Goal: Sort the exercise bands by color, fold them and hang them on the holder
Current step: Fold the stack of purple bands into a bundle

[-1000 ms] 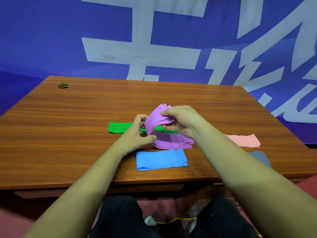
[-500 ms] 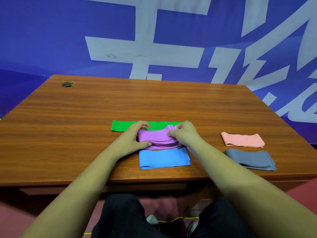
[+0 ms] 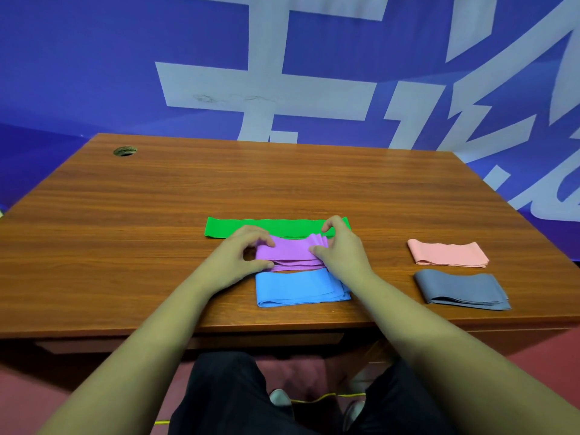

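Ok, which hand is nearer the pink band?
Right. The right hand pinches the right end of the purple band, toward the pink band; the left hand holds its left end, farther off.

A brown wooden desk [image 3: 282, 183] has a round cable hole [image 3: 125, 151] at ten o'clock. A blue banner [image 3: 94, 73] with white characters stands behind it.

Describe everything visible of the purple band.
The purple band is a thin, smooth, rubbery-looking strip folded into a flat stack of several layers, whose edges show at its right end and near side. It lies on the table between the green band behind and the blue band in front, close to both. The left hand pinches its left end; the right hand grips its right end.
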